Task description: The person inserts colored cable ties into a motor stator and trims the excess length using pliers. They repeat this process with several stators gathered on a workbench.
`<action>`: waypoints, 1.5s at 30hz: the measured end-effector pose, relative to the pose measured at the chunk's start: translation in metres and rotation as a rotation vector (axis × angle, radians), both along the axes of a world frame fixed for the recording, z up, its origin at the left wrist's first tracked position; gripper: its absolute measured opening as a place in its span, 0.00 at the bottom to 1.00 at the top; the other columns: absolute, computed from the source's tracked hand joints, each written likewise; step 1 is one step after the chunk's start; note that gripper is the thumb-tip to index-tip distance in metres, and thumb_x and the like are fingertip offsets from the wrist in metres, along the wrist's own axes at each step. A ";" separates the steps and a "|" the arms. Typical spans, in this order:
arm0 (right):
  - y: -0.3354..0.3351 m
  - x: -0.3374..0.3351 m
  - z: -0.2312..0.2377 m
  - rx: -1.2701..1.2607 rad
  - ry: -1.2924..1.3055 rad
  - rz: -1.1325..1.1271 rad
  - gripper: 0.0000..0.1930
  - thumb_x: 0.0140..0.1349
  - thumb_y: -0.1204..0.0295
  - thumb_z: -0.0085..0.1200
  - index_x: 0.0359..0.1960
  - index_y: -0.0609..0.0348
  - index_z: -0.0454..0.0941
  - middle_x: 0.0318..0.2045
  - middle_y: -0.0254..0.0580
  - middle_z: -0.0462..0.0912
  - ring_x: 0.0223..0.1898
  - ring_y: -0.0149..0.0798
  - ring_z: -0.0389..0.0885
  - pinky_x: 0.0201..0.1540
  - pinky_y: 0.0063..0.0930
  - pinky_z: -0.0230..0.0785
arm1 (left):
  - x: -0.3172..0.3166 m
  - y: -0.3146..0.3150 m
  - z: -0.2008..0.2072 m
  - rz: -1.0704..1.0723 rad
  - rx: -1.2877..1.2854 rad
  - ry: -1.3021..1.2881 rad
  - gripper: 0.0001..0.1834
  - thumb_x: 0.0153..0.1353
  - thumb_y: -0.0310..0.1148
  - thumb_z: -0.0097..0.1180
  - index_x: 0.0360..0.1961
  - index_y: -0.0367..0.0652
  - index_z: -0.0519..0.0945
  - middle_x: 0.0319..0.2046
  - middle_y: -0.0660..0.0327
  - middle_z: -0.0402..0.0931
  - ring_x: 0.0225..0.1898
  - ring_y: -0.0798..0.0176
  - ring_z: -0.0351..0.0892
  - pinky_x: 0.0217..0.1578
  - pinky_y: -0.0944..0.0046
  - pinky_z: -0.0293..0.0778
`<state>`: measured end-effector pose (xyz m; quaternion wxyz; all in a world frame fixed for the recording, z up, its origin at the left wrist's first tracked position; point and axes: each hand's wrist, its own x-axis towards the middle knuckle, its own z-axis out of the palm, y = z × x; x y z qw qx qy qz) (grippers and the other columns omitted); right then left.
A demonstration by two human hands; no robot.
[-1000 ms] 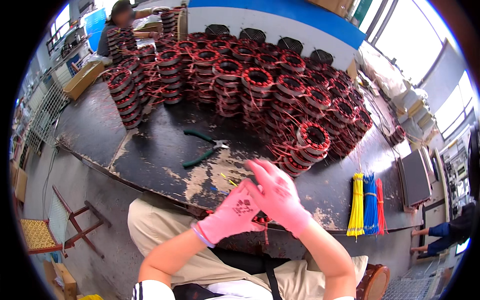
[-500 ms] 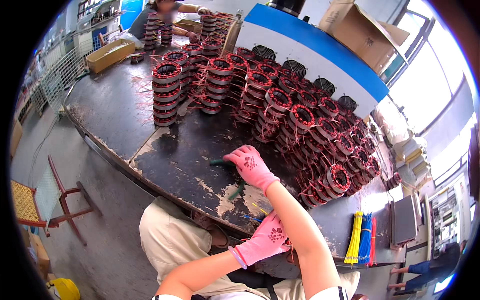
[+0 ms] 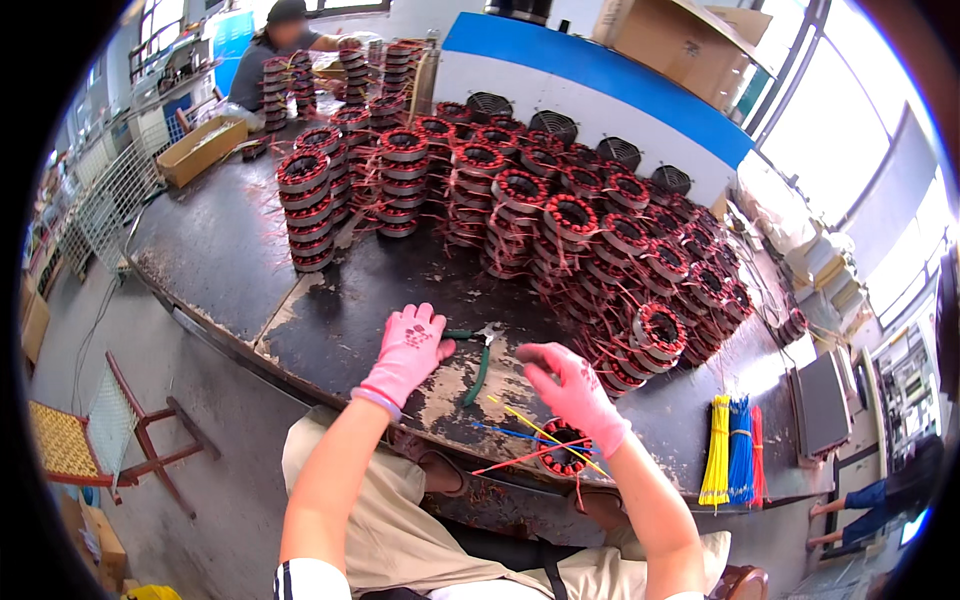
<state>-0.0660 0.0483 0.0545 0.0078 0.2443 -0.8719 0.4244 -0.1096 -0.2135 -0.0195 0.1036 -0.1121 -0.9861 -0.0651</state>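
Observation:
My left hand (image 3: 408, 350), in a pink glove, is flat over the table with its fingers stretched out. Its thumb side is right by one handle of green-handled wire cutters (image 3: 478, 372), which lie spread on the worn tabletop. My right hand (image 3: 578, 392), also gloved in pink, hovers to the right of the cutters, fingers and thumb apart and nothing between them. Below it, a wound motor stator (image 3: 564, 452) with red windings rests at the near table edge. Yellow, blue and red wires (image 3: 530, 420) cross over it, their loose ends pointing left.
Many stacked stators (image 3: 600, 240) crowd the right and back of the dark table (image 3: 220, 240). Bundles of yellow, blue and red wires (image 3: 738, 450) lie at the right edge. A cardboard tray (image 3: 200, 150) stands far left, near another person (image 3: 265, 70). A chair (image 3: 110, 420) is at left.
My right hand has left the cutters and drawn back to the right. My left hand has moved from the stator up and left beside the cutters, uncovering the stator and its wires.

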 end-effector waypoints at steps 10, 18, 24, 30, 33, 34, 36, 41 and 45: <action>0.026 0.062 -0.003 -0.221 0.041 -0.101 0.35 0.69 0.60 0.59 0.71 0.67 0.62 0.66 0.60 0.70 0.66 0.52 0.72 0.68 0.40 0.65 | 0.048 0.005 0.063 -0.183 0.333 0.466 0.13 0.60 0.31 0.67 0.41 0.39 0.76 0.37 0.52 0.75 0.36 0.46 0.79 0.36 0.52 0.76; 0.014 0.116 0.022 -1.011 -0.687 0.229 0.34 0.76 0.65 0.50 0.78 0.61 0.49 0.73 0.37 0.59 0.72 0.31 0.57 0.73 0.33 0.51 | 0.143 0.116 0.091 -0.306 0.826 0.335 0.10 0.64 0.29 0.63 0.43 0.37 0.77 0.36 0.51 0.74 0.37 0.47 0.78 0.37 0.54 0.75; 0.091 0.117 0.062 -1.207 -0.281 0.337 0.40 0.71 0.57 0.51 0.78 0.59 0.48 0.76 0.51 0.57 0.76 0.50 0.56 0.77 0.52 0.46 | 0.140 0.134 0.154 -0.530 1.088 0.236 0.15 0.68 0.24 0.57 0.55 0.36 0.78 0.47 0.53 0.77 0.42 0.59 0.80 0.43 0.61 0.78; 0.161 0.164 0.074 -1.245 -0.031 -0.023 0.43 0.68 0.57 0.55 0.79 0.56 0.46 0.75 0.59 0.58 0.75 0.59 0.59 0.75 0.61 0.52 | 0.156 0.116 0.176 -0.587 0.766 0.412 0.27 0.64 0.43 0.66 0.57 0.37 0.79 0.52 0.49 0.79 0.50 0.52 0.82 0.49 0.54 0.80; 0.156 0.179 0.048 -1.217 -0.312 -0.054 0.49 0.61 0.53 0.62 0.78 0.60 0.49 0.69 0.54 0.67 0.70 0.53 0.67 0.75 0.54 0.54 | 0.160 0.158 0.164 -0.717 0.686 0.131 0.23 0.61 0.45 0.69 0.49 0.39 0.82 0.46 0.49 0.81 0.46 0.49 0.84 0.44 0.55 0.81; 0.144 0.185 0.039 -1.214 -0.454 -0.108 0.52 0.58 0.50 0.65 0.77 0.62 0.50 0.67 0.50 0.69 0.69 0.52 0.68 0.75 0.53 0.54 | 0.167 0.171 0.150 -0.719 0.762 -0.079 0.20 0.61 0.45 0.68 0.43 0.40 0.82 0.41 0.50 0.81 0.41 0.50 0.85 0.39 0.56 0.81; 0.127 0.198 0.021 -1.175 -0.536 -0.111 0.48 0.63 0.56 0.60 0.79 0.58 0.46 0.71 0.52 0.64 0.73 0.46 0.61 0.74 0.42 0.50 | 0.178 0.192 0.128 -0.728 0.578 -0.175 0.14 0.63 0.42 0.66 0.33 0.43 0.78 0.30 0.55 0.77 0.29 0.53 0.82 0.27 0.57 0.76; 0.107 0.205 0.002 -1.201 -0.543 -0.110 0.27 0.74 0.66 0.49 0.70 0.61 0.58 0.72 0.54 0.61 0.73 0.44 0.60 0.75 0.43 0.50 | 0.190 0.207 0.087 -0.701 0.615 -0.125 0.13 0.65 0.39 0.63 0.28 0.46 0.76 0.21 0.59 0.71 0.22 0.55 0.79 0.22 0.57 0.73; 0.133 0.200 0.008 -1.080 -0.748 -0.217 0.22 0.78 0.62 0.45 0.67 0.59 0.60 0.59 0.51 0.75 0.60 0.46 0.77 0.67 0.45 0.68 | 0.168 0.183 0.080 -0.793 0.527 -0.146 0.15 0.59 0.42 0.67 0.38 0.43 0.80 0.36 0.55 0.80 0.35 0.49 0.83 0.36 0.51 0.78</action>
